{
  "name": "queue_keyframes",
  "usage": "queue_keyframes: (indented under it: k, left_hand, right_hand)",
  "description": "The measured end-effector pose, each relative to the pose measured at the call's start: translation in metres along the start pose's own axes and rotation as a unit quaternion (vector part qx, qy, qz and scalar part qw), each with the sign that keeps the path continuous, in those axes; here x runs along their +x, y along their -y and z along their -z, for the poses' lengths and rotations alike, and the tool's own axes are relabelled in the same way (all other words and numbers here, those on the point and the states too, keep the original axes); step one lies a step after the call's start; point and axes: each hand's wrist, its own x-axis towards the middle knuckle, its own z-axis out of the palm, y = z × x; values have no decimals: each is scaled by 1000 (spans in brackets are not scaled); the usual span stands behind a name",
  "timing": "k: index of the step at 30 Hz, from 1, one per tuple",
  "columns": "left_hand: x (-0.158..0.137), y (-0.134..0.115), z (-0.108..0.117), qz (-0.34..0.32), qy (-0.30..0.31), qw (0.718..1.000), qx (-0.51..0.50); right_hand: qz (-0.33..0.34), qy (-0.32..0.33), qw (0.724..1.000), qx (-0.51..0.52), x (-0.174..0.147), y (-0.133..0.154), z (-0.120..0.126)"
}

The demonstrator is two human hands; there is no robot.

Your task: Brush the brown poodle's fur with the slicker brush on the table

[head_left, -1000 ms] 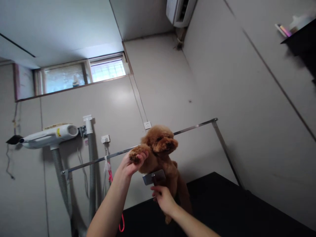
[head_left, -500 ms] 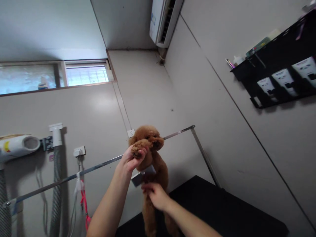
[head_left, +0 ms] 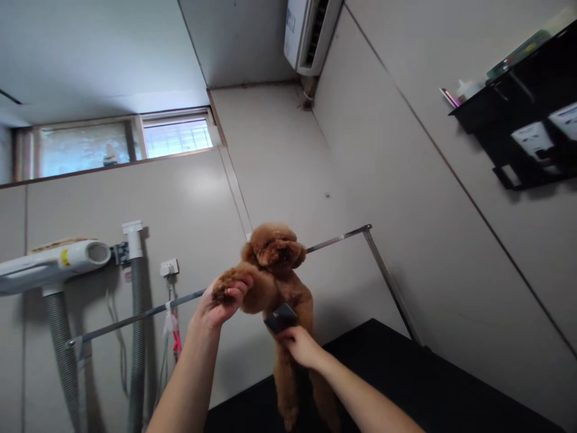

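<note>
A curly brown poodle (head_left: 295, 285) stands upright on its hind legs on the black table, facing me. My left hand (head_left: 225, 307) is closed around one of its front legs near the paw, holding the leg raised and out to the left. In my right hand (head_left: 300, 346) is a slicker brush (head_left: 283, 317) with a flat rectangular head. The brush lies against the dog's chest and belly, and its handle is mostly hidden by my fingers. The dog's other front leg hangs at its side.
Behind the dog runs a metal bar frame (head_left: 383, 279) over the black table (head_left: 387, 379). A white dryer (head_left: 67, 261) with grey hoses (head_left: 137, 337) hangs on the left wall, near a red lead (head_left: 177, 337). A black rack (head_left: 491, 114) is on the right wall.
My left hand has drawn the dog's front leg outward, left and slightly down, away from its face. The right hand has moved a little up and right with the brush. The camera view has shifted left.
</note>
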Motion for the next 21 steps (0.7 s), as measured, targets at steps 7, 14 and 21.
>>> queue_keyframes:
  k: [7,14,21]
  left_hand:
    - [-31,-2,15,-30,-41,998,33]
    - [-45,-7,24,-37,-42,998,8]
    - [-42,5,14,-21,-96,992,75]
  right_hand:
    - [96,44,994,20,2,21,-9]
    - [-8,46,998,-33,-11,11,-16]
    - [111,-15,990,-85,-1,26,-24]
